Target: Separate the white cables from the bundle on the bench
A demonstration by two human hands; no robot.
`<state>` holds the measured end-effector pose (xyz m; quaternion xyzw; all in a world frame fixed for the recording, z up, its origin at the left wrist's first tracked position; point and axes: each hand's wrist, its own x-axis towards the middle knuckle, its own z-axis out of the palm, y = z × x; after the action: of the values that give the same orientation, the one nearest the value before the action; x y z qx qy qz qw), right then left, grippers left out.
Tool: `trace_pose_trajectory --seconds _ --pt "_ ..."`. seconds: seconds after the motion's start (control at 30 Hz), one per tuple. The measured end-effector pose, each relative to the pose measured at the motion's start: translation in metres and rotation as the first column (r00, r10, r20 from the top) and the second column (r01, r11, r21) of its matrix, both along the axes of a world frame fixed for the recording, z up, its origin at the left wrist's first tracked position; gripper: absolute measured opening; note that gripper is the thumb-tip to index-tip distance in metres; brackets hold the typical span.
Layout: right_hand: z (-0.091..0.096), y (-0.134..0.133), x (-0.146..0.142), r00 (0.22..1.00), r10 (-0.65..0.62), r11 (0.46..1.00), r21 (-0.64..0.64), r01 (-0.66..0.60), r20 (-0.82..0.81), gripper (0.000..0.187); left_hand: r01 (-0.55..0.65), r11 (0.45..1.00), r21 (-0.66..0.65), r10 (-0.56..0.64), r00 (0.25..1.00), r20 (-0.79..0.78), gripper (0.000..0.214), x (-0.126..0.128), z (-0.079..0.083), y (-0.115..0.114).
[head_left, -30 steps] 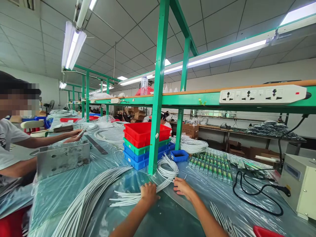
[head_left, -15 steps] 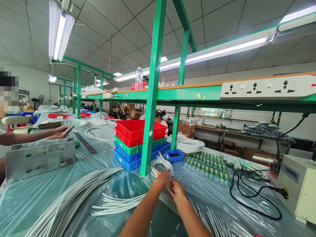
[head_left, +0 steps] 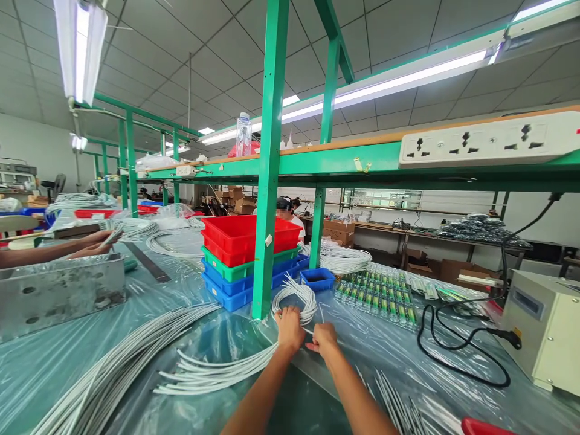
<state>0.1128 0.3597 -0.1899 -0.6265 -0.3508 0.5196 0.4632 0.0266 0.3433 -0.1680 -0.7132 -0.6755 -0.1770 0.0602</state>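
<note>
A coil of white cable (head_left: pixel 302 296) lies beside the foot of the green post, with loose ends sticking up at its top. My left hand (head_left: pixel 290 329) is closed on the near side of this coil. Just right of it, my right hand (head_left: pixel 324 338) is closed on a single white cable end, whose thin tip shows above the fist. A short length of cable runs between the two hands. To the left lies a bundle of cut white cables (head_left: pixel 217 376), its far ends running towards my left hand. A longer bundle of white cables (head_left: pixel 131 356) curves beyond it.
Stacked red, green and blue bins (head_left: pixel 231 266) stand behind the green post (head_left: pixel 268 181). A small blue bin (head_left: pixel 318 279), green circuit boards (head_left: pixel 378 296) and a beige machine (head_left: pixel 541 332) with a black cord are to the right. A co-worker's hands (head_left: pixel 102 241) work at left.
My hands have moved apart: the right hand has drawn away to the right with the cable end, while the left stays at the coil. The view has shifted slightly right.
</note>
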Motion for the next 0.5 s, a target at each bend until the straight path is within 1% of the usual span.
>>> trace_pose_trajectory --seconds 0.1,0.23,0.3,0.37,0.43,0.5 --pt "0.004 0.001 -0.001 0.998 0.038 0.998 -0.059 -0.035 0.055 0.021 0.013 0.996 0.085 -0.018 0.998 0.061 0.026 -0.001 -0.003 -0.006" --pt "0.009 -0.001 -0.001 0.990 0.101 0.995 -0.018 -0.100 0.096 0.019 0.082 0.991 0.109 -0.097 0.986 0.135 0.025 -0.001 -0.005 -0.012" --pt "0.011 -0.003 0.000 0.987 0.136 0.991 0.000 -0.137 0.086 0.018 0.110 0.991 0.081 -0.123 0.976 0.177 0.026 -0.002 -0.006 -0.013" --pt "0.010 -0.005 0.001 0.984 0.167 0.986 -0.007 -0.167 0.063 0.017 0.151 0.988 0.024 -0.153 0.962 0.226 0.027 -0.005 -0.005 -0.012" --pt "0.009 -0.007 0.003 0.982 0.187 0.982 -0.020 -0.186 0.043 0.017 0.217 0.974 -0.058 -0.191 0.937 0.294 0.028 -0.010 -0.001 -0.007" --pt "0.008 -0.008 0.004 0.980 0.194 0.981 -0.026 -0.193 0.032 0.018 0.289 0.947 -0.138 -0.215 0.894 0.393 0.029 -0.016 0.007 0.000"
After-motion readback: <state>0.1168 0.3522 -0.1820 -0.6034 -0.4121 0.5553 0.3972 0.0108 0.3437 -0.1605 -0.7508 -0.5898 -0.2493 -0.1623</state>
